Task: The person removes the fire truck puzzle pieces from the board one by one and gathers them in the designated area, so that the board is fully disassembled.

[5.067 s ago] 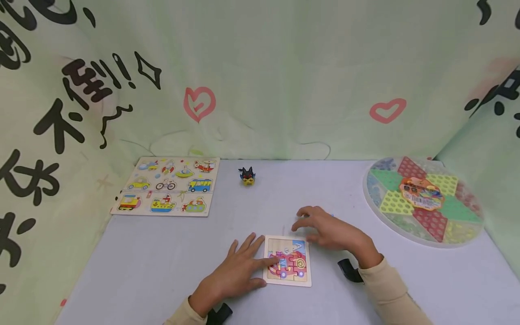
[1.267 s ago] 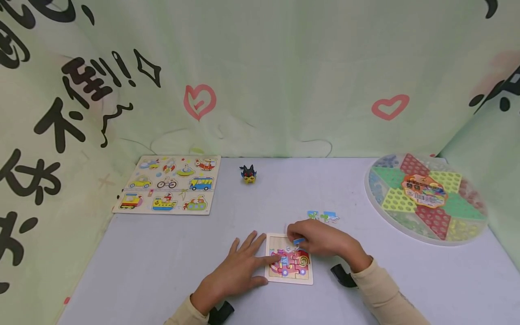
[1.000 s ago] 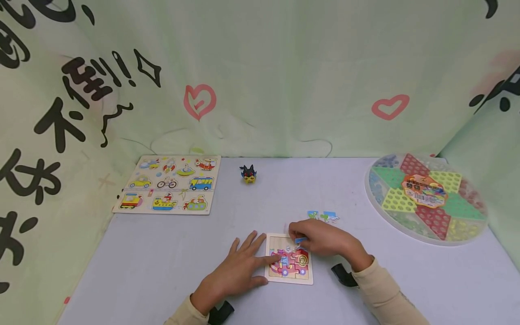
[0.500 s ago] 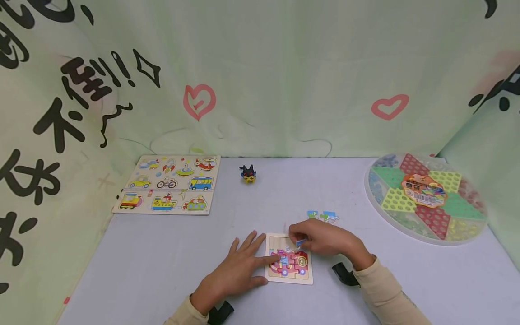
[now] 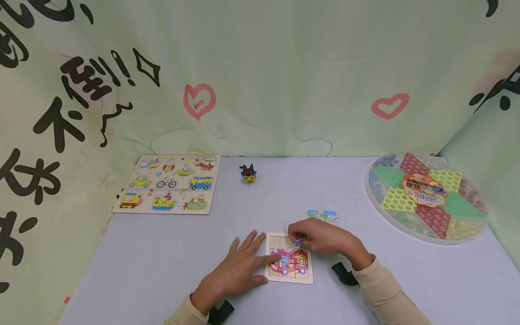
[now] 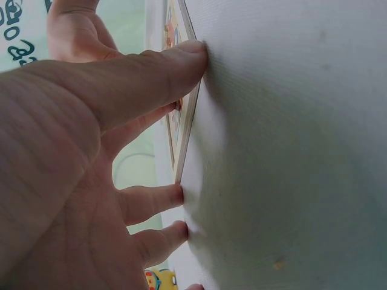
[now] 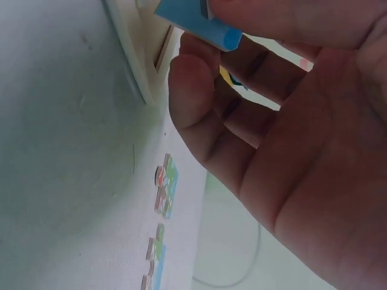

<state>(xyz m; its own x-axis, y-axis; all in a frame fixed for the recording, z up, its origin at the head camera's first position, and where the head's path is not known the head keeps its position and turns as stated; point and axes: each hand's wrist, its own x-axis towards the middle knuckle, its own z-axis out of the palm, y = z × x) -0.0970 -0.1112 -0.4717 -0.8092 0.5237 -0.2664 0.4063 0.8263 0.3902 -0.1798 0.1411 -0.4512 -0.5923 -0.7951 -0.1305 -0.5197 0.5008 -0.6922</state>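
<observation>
A small wooden jigsaw puzzle [image 5: 280, 280] with a pink vehicle picture lies between the hands. Its upper strip shows bare wood. My left hand [image 5: 235, 273] spreads its fingers at the left side, the index finger resting on the picture. In the left wrist view, the thumb presses the edge of the puzzle board [image 6: 188, 115]. Over the upper right corner, my right hand [image 5: 325, 237] pinches a blue puzzle piece [image 7: 196, 24], held tilted. Just beyond that hand lie loose puzzle pieces [image 5: 330, 215], blue and green, also visible in the right wrist view.
A wooden vehicle puzzle board [image 5: 166, 185] lies at the back left. Near the back edge stands a small black and yellow toy figure [image 5: 248, 174]. A round, colourful, clear-lidded box [image 5: 426, 225] occupies the right side. A patterned curtain [image 5: 292, 90] hangs behind the white table.
Since the earliest frame, the blue top-right part has left the puzzle and my right hand has come to pinch a blue piece. Loose pieces now show beyond it. My left hand has stayed put.
</observation>
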